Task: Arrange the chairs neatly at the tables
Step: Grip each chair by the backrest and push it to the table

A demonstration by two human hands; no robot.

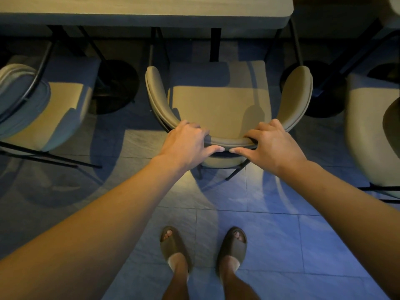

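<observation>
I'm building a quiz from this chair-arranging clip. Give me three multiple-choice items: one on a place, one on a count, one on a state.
1. Where is the middle chair?
A. facing the table
B. upside down on the table
C. behind the person

2. How many chairs show?
A. one
B. three
C. six

3. What are the hands doing?
A. hanging free
B. gripping the chair's backrest
C. wiping the table

Answers: 1 A, its seat points at the table edge. 2 B, one chair on each side of it. 3 B, the left hand and right hand curl round the top rim.
</observation>
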